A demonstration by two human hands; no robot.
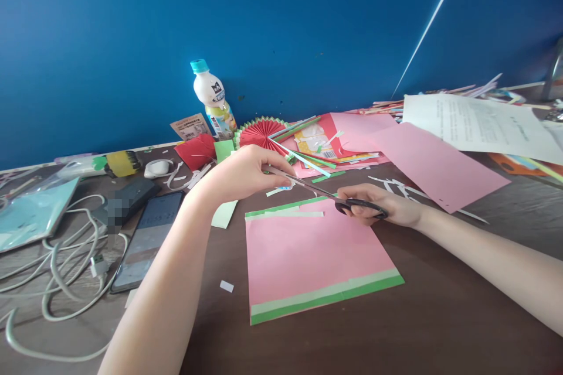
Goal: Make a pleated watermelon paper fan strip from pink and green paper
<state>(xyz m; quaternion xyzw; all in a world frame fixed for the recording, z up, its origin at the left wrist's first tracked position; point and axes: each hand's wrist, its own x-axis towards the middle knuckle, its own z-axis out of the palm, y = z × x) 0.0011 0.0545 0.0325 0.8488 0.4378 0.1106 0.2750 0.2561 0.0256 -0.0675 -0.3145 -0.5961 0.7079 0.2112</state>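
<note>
My right hand (379, 204) grips the black handles of a pair of scissors (325, 192), blades pointing left. My left hand (246, 171) is closed in a pinch at the blade tips, holding a small pale paper scrap (285, 186) that I can barely make out. Both hands hover over the far edge of a pink paper sheet (308, 252) with green and pale strips along its near and far edges, lying flat on the brown table (440, 316).
A phone (147, 240), a dark case (127, 199) and white cables (57, 263) lie at left. At the back stand a bottle (214, 99), a red-green paper fan (259, 132), coloured strips and pink sheets (435, 167). White printed paper (479, 126) lies at right.
</note>
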